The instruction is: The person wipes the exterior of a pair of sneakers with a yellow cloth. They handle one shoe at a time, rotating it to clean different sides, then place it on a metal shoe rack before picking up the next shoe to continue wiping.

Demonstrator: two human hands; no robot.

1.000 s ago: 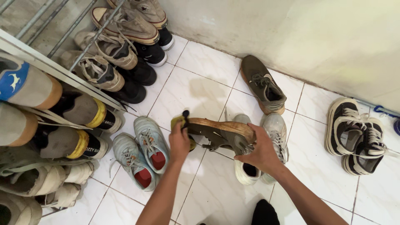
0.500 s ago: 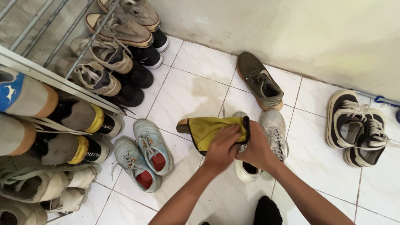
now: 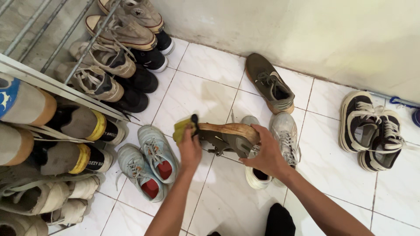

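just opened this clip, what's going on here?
A person is crouched over a white tiled floor, holding an olive-green shoe with a tan gum sole on its side. The right hand grips the shoe's heel end, while the left hand presses a yellow cloth against its toe end. The matching olive shoe lies by the wall. A pair of light blue sneakers with red insoles sits beside a metal shoe rack full of shoes.

At frame centre, the right hand (image 3: 267,155) grips an olive shoe (image 3: 227,136); the left hand (image 3: 190,150) presses a yellow cloth (image 3: 183,129) against its toe.
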